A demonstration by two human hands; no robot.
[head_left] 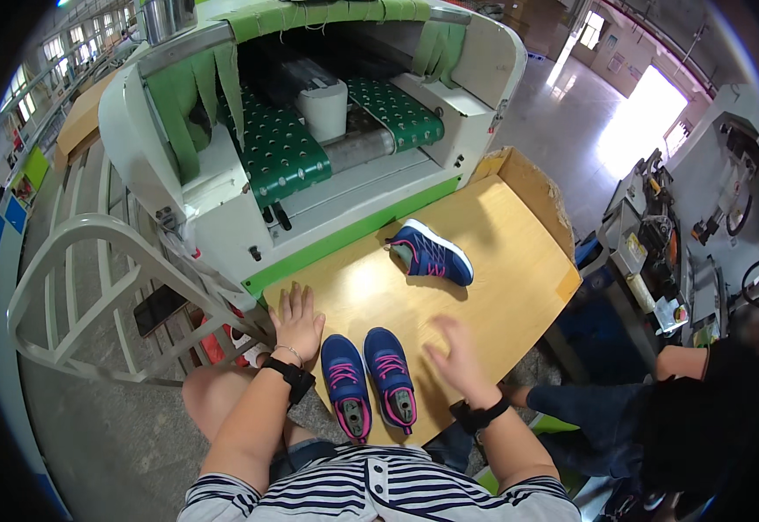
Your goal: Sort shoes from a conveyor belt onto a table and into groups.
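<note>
My left hand (pixel 298 324) lies flat on the wooden board (pixel 519 287) near its left edge, fingers spread, holding nothing. Beside it stands a pair of blue sneakers with pink laces, a left one (pixel 342 374) and a right one (pixel 388 365), toes pointing away from me; grey inserts show in their openings. My right hand (pixel 460 358) hovers over the board to the right of the pair, slightly blurred, thumb apart from the fingers and nothing in it. Farther back, a single blue sneaker (pixel 432 255) with a white sole rests apart from both hands, its toe toward the right.
Behind the board stands a white machine with a green perforated conveyor belt (pixel 284 170) and hanging green strips (pixel 218 96). A cardboard sheet (pixel 536 196) edges the back right. At left are a metal rail (pixel 105 222) and a dark phone (pixel 160 310). Another person (pixel 701 409) is at right.
</note>
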